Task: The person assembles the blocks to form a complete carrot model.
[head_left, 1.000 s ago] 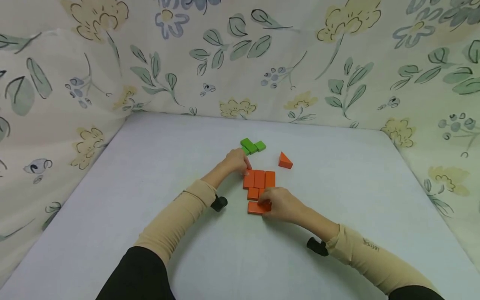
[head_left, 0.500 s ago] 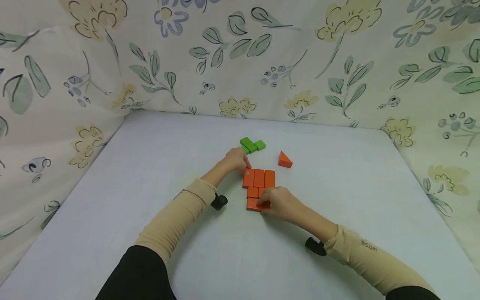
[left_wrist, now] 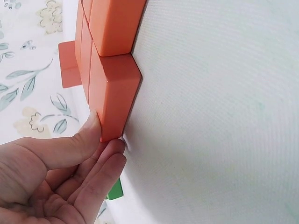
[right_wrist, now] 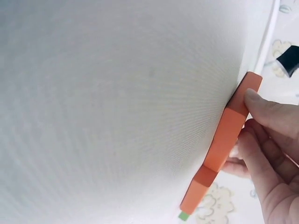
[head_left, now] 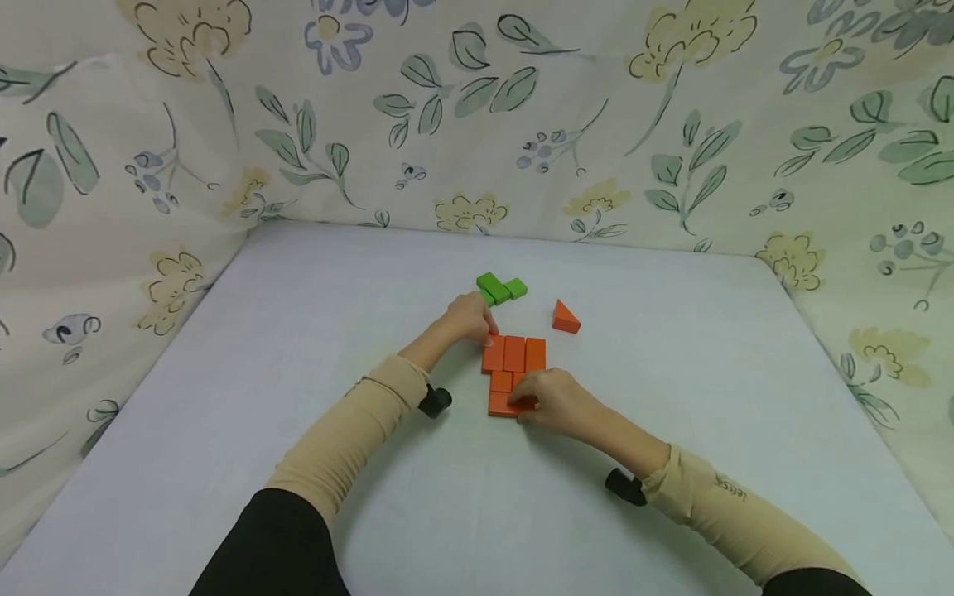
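Flat orange blocks lie together on the white table in front of me. Three stand side by side in a far row, with smaller ones below them and a near block (head_left: 499, 406) across the bottom. At the far-left block (head_left: 493, 358), my left hand (head_left: 468, 318) pinches the end, thumb on the top edge and fingertips against the end face in the left wrist view. My right hand (head_left: 561, 403) holds the near block at its right part, the thumb (right_wrist: 252, 96) on its near side and the fingers curled over the top. That hand hides the lower right blocks.
Beyond my left hand are several green blocks (head_left: 495, 288). A triangular orange block (head_left: 566, 318) sits apart, right of them. Floral cloth (head_left: 462, 124) hangs behind the white table (head_left: 708, 356) and along its sides.
My right hand has moved the near block slightly away from me, closing the gap to the small blocks above it. My left hand has stayed at the far-left block.
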A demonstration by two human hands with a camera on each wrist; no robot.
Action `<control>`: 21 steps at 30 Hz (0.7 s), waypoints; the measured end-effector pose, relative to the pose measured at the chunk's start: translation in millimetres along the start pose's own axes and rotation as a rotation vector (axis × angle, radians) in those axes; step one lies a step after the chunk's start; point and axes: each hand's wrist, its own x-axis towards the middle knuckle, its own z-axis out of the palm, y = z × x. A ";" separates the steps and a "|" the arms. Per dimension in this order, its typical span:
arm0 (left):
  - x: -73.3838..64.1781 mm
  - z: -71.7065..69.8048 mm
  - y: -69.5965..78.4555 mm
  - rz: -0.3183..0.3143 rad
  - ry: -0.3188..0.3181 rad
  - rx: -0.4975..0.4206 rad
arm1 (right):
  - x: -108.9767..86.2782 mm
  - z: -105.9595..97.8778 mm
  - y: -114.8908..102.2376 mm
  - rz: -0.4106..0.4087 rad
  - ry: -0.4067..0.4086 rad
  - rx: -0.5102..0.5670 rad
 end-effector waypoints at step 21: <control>3.1 -0.3 0.4 -0.024 0.005 0.007 | 11.8 -35.6 29.1 0.135 0.113 0.171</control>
